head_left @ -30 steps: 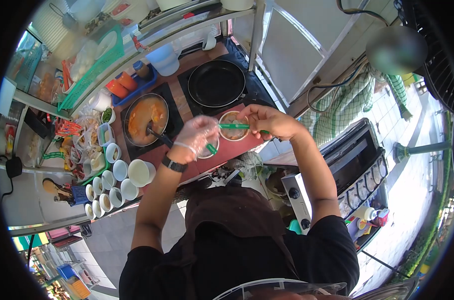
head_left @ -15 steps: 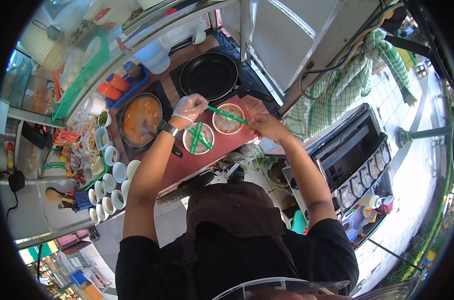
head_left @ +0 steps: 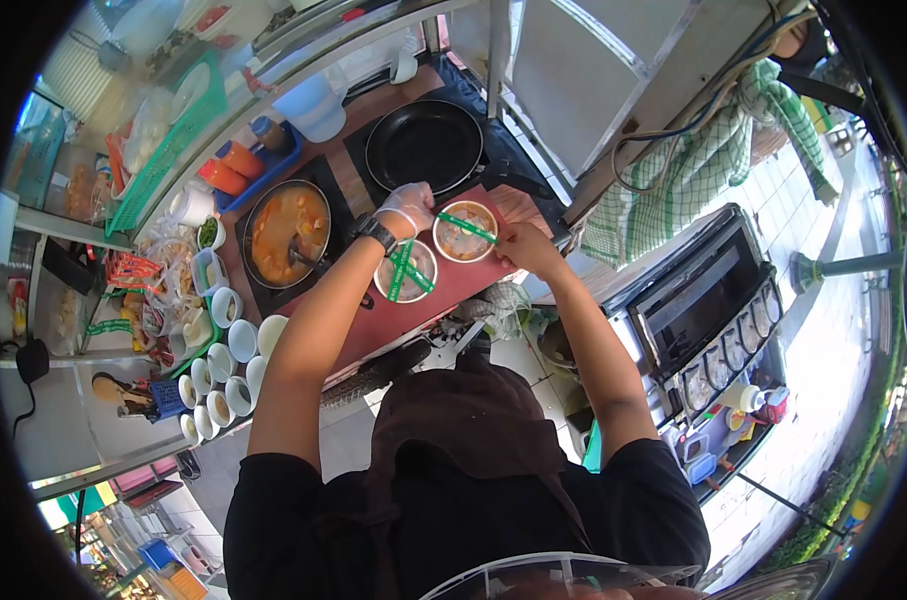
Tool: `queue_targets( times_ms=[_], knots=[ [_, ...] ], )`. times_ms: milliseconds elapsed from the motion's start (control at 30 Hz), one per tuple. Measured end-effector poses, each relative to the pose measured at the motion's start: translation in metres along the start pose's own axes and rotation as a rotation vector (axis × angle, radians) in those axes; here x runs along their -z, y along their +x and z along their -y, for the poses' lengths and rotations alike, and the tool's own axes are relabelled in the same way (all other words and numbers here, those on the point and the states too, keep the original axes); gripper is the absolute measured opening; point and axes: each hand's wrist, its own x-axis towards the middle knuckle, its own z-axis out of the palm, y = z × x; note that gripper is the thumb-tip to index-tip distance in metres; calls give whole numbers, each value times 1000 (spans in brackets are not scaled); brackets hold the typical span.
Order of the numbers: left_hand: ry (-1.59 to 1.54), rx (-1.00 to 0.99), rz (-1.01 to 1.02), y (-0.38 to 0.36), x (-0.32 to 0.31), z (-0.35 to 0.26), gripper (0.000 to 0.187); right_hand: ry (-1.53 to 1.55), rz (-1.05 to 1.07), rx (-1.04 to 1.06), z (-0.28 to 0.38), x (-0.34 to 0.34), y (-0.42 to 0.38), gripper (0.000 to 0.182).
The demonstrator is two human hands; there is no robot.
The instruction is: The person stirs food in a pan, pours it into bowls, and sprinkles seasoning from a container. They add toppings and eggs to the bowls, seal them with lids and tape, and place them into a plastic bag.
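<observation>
Street-stall cooking gear fills the view: a dark red countertop (head_left: 373, 335) carries a black empty frying pan (head_left: 425, 146) at twelve o'clock, a dark wok of orange curry (head_left: 287, 229) at ten o'clock and a row of small white cups (head_left: 223, 385) at eight o'clock. At centre, my left hand (head_left: 410, 207), in a clear plastic glove, and my bare right hand (head_left: 523, 247) each pinch one end of a green tape strip (head_left: 466, 228) pressed across a round lidded food bowl (head_left: 463, 234). Just beside it at seven o'clock sits a second lidded bowl crossed with green tape (head_left: 406, 271), with neither hand visibly on it.
</observation>
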Motion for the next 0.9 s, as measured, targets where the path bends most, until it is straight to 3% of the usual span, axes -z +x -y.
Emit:
queue_targets(
  times_ms=[100,133,167,233,267,300,333,367,433,500,567,600,733,800,833,900],
  knots=[
    [157,-20,14,-2,1,-7,18,-198,-80,86,-7,-1,5,23],
    [276,-28,14,-4,4,-8,18,-576,-220,256,-8,-1,4,31],
    [288,-58,-97,-16,7,-7,24,-793,-247,199,-27,2,15,36],
    [249,79,-228,-65,55,-60,20,-927,-296,133,8,0,-10,37],
    [168,-19,-342,-100,81,-79,16,-994,-318,97,27,0,-24,37],
    [130,-114,-483,-129,93,-86,21,-928,-467,201,69,-19,-46,28],
    [-118,-330,-589,-162,110,-91,26,-799,-393,308,125,-50,-72,28],
    [-211,-399,-556,-200,133,-103,24,-692,-158,506,148,-77,-80,29],
    [-295,-479,-554,-260,142,-101,23,-172,508,537,189,-145,-55,39],
    [-573,-657,-732,-307,118,-79,22,44,695,690,232,-264,-64,52],
    [-650,-671,-602,-365,149,-64,17,-56,724,934,277,-361,-66,55],
    [-587,-582,-394,-406,182,-60,14,-87,680,1137,288,-410,-48,60],
    [-596,-418,-492,-496,188,-16,21,-27,457,1298,347,-556,-4,63],
    [-605,-201,-517,-534,170,14,24,-150,55,1274,361,-605,24,61],
    [-715,-113,-499,-550,162,25,25,-141,45,1289,360,-625,38,61],
    [-825,-10,-524,-578,142,45,26,-81,-247,1277,364,-657,64,52]
  ],
)
